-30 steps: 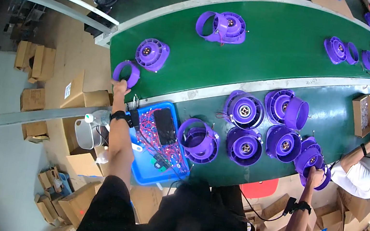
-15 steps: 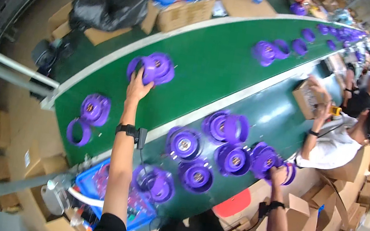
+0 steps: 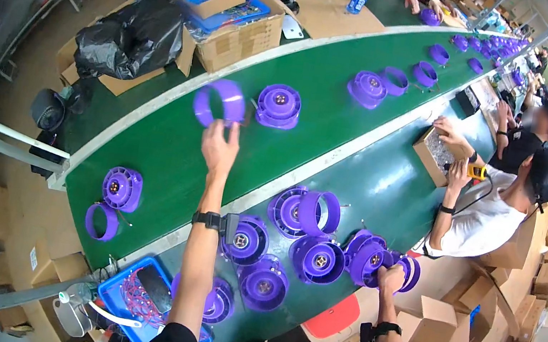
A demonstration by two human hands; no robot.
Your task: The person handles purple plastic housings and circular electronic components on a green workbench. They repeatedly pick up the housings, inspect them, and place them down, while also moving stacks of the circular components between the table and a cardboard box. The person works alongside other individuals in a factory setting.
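Observation:
My left hand (image 3: 220, 150) reaches over the green conveyor belt (image 3: 169, 146) and pinches a purple plastic ring (image 3: 233, 100), slightly blurred. Just right of that ring, a round purple housing (image 3: 279, 104) with a slotted rim sits on the belt. My right hand (image 3: 390, 278) is closed on a purple ring (image 3: 414, 275) at the right of the near worktable, beside another purple housing (image 3: 367, 257); its fingertips are partly hidden. Several more housings (image 3: 320, 259) stand grouped between my arms, and a loose ring (image 3: 319, 213) leans on one.
A housing (image 3: 121, 189) and a ring (image 3: 101, 222) lie at the belt's left end. A blue tray (image 3: 116, 289) of red wires is beside my left forearm. To the right, a co-worker in white (image 3: 482, 224) holds a yellow tool (image 3: 477, 172) by a cardboard box (image 3: 429, 153).
My left hand has lifted the ring away from the housing on the belt, which now stands separate to its right. My right hand keeps its hold. The view has shifted somewhat.

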